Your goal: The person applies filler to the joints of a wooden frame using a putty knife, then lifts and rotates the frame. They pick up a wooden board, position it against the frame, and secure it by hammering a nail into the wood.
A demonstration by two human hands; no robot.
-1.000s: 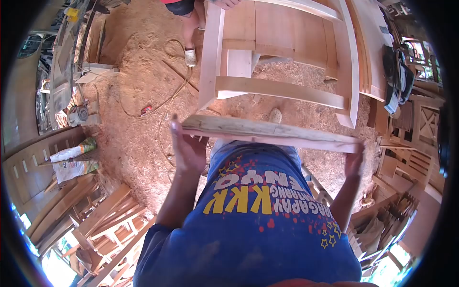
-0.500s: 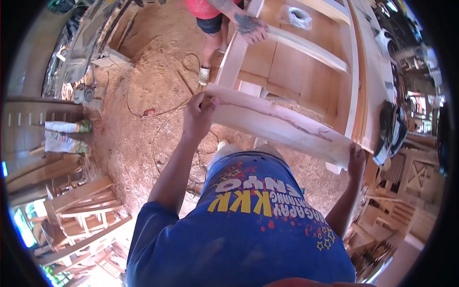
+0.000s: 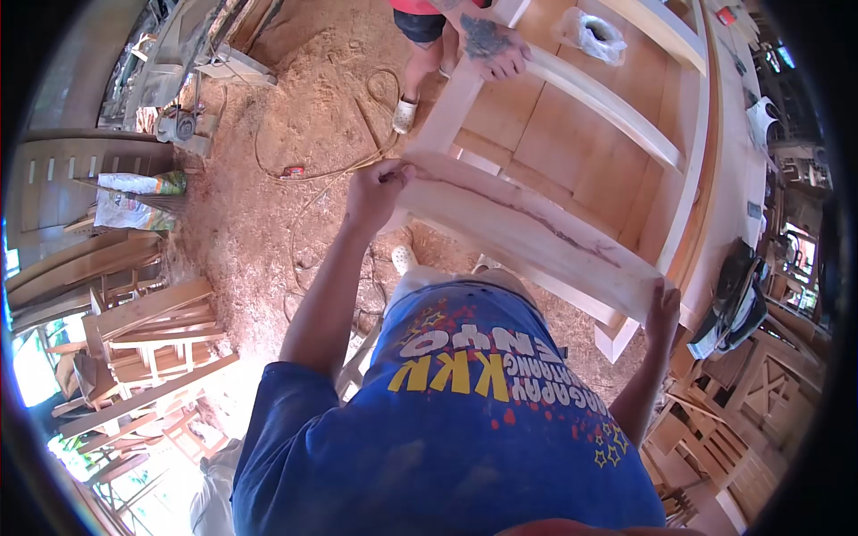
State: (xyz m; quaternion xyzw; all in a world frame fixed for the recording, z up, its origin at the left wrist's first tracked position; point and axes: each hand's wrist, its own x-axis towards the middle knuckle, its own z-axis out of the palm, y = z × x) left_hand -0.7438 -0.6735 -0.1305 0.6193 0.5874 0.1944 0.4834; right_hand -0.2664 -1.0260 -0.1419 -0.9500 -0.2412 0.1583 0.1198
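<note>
A pale wooden board (image 3: pixel 523 223) with a dark wavy crack along its grain spans the space in front of my body. Its left end is gripped by my left hand (image 3: pixel 379 189), fingers curled over the corner. My right hand (image 3: pixel 662 314) is closed around the opposite end. Beneath and beyond the board is a wooden frame with rails (image 3: pixel 617 112) and flat panels, and the board overlaps the frame's near end in this view. Part of that near end shows below the board, close to my right hand.
Across the frame, another person's tattooed hand (image 3: pixel 500 52) rests on it. A clear plastic-wrapped roll (image 3: pixel 597 37) lies on a panel. A cord (image 3: pixel 308 176) loops over the sawdust-covered floor. Stacked wooden pieces (image 3: pixel 156 330) stand at left; a dark tool (image 3: pixel 728 290) is at right.
My view has shifted, so the frame and the other person appear farther right. The board sits closer over the frame's near end, still held at both ends.
</note>
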